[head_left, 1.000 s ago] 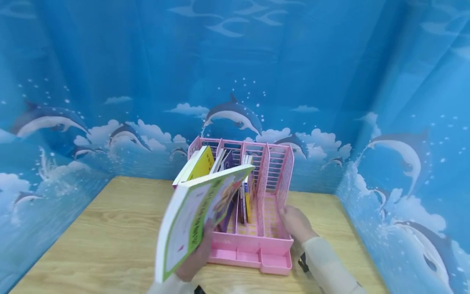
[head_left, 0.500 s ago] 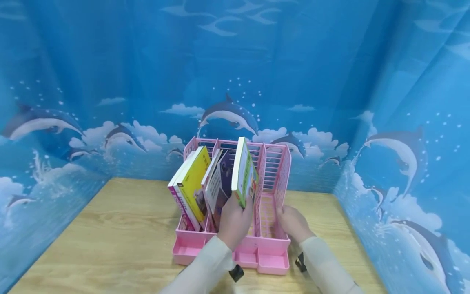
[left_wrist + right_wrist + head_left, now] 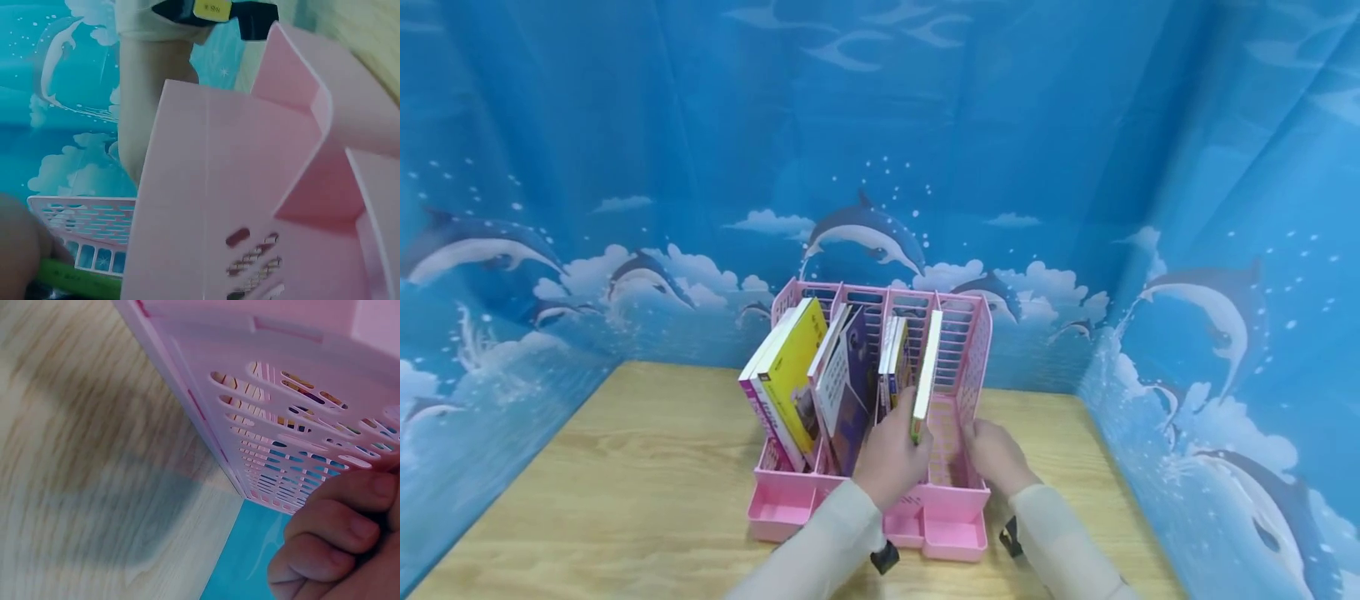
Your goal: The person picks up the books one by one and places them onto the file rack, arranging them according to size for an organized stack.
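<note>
My left hand (image 3: 895,454) grips the lower near corner of a green-edged book (image 3: 927,371), standing upright with its pale edge towards me. The book is at the divider between the two right compartments of a pink desktop book rack (image 3: 958,498); which side its lower end lies on cannot be told. A strip of its green cover (image 3: 81,279) shows in the left wrist view. My right hand (image 3: 998,457) holds the rack's right side wall at the near edge, and in the right wrist view its fingers (image 3: 328,525) are curled beside the slotted panel.
A yellow book (image 3: 793,379) leans with others in the leftmost compartment. Purple and white books (image 3: 852,396) stand in the second, thin small books (image 3: 891,358) in the third. The rack stands on a wooden table (image 3: 647,467) before a blue dolphin-print curtain (image 3: 700,167).
My left hand has swung the book from a tilt in front of the rack up and to the right, turning it upright at the right compartments. My right hand keeps its place on the rack's side.
</note>
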Demonstrator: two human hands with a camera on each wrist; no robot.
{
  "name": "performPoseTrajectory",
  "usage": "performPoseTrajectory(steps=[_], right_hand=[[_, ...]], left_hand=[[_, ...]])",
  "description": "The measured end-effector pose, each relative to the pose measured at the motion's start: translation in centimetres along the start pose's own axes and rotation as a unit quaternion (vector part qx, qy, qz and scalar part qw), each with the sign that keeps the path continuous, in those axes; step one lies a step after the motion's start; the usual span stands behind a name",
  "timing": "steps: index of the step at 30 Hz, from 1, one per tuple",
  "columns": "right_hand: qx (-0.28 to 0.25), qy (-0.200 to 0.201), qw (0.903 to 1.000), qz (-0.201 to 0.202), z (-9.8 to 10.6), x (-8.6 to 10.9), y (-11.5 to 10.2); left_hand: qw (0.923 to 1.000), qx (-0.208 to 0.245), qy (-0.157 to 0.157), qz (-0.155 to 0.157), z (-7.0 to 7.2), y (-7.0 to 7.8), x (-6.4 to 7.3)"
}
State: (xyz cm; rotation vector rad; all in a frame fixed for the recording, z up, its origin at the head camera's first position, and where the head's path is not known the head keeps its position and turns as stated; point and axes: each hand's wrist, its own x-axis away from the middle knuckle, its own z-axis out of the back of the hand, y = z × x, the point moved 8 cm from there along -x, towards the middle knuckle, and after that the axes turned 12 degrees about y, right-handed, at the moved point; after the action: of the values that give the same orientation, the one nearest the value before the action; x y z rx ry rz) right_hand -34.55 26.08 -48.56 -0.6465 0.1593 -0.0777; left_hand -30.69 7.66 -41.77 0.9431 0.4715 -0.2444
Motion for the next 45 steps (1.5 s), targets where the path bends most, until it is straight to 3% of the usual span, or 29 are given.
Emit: performPoseTrajectory(steps=[4,6,11,13,17,20,24,29,33,36,41,45], right_hand=[[0.012,0.003,0.9999,-0.001,-0.3,0.0,0.2],[0.018,0.01,0.9998,0.005,-0.3,0.1,0.2],[-0.001,0.008,0.9998,0.018,-0.8,0.2,0.0],[-0.01,0.006,0.9998,0.019,-0.9,0.3,-0.2],[0.002,0.009,0.9997,0.022,-0.4,0.2,-0.1],[0.021,0.017,0.9993,0.024,0.1,0.0,-0.1],[0.022,0.023,0.9993,0.021,0.2,-0.2,-0.3],[0.008,0.02,0.9997,0.01,0.0,-0.3,-0.1],[0.012,0.024,0.9996,0.01,0.0,-0.3,0.0],[0.023,0.028,0.9993,0.011,0.2,-0.2,0.0],[0.01,0.022,0.9997,0.005,0.1,-0.2,0.1],[0.008,0.022,0.9996,0.015,0.1,-0.2,0.1]], left_hand=[[0.9979,-0.008,0.063,0.005,1.0,-0.8,0.3],[0.9968,-0.024,0.076,0.001,0.8,-0.9,0.5],[0.996,-0.07,0.046,-0.031,-0.6,-0.1,0.6],[0.9973,-0.069,0.02,-0.014,-0.7,0.4,0.4],[0.998,-0.06,-0.001,0.019,-0.4,1.2,0.2],[0.9984,-0.047,0.014,0.026,-0.6,0.8,0.1],[0.9978,-0.037,0.026,0.049,-1.6,-0.7,-0.3],[0.9972,-0.031,-0.006,0.068,-2.2,-1.6,-0.7],[0.9963,-0.009,-0.022,0.083,-1.9,-1.7,-1.1],[0.9969,0.003,-0.008,0.079,-1.4,-1.5,-1.4],[0.9979,-0.027,-0.003,0.059,-0.9,-1.4,-1.2],[0.9988,-0.037,0.032,0.003,0.8,-0.4,-1.4]])
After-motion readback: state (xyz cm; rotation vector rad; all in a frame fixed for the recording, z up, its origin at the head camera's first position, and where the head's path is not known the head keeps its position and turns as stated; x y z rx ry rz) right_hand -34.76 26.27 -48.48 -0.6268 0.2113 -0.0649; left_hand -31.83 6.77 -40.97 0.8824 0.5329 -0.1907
